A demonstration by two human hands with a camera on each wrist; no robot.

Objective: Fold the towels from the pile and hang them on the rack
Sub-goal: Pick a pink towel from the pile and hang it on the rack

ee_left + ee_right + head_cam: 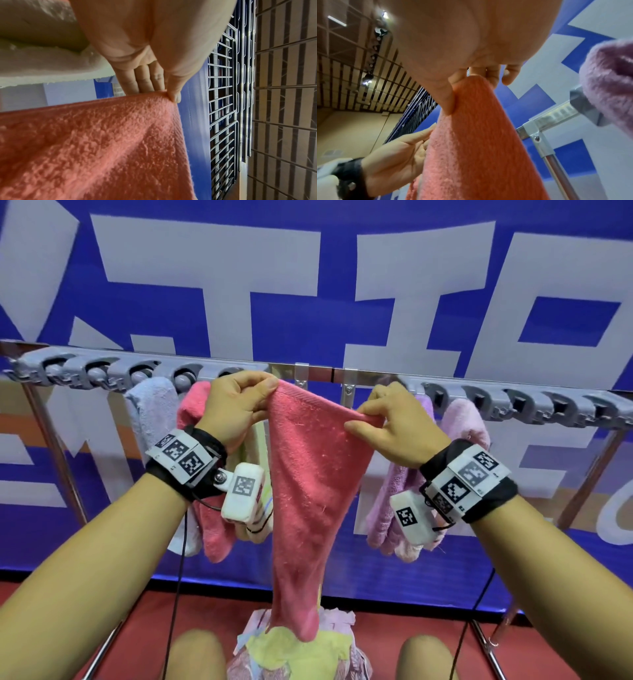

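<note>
A coral-pink towel (308,467) hangs in the air in front of the rack (318,373), stretched by its top edge between my two hands. My left hand (239,402) pinches its upper left corner, thumb against fingers; the left wrist view shows the thumb tip on that corner of the towel (102,142). My right hand (387,422) pinches the upper right corner, seen close in the right wrist view on the towel (476,135). The towel's lower tip dangles onto the pile (298,655) of yellow and patterned towels on the floor between my knees.
Grey clips (102,373) run along the rack bar on both sides. A pale blue towel (150,422), a pink one and a striped one hang at the left; lilac towels (459,419) hang at the right. A blue-and-white banner (308,285) stands behind, red floor below.
</note>
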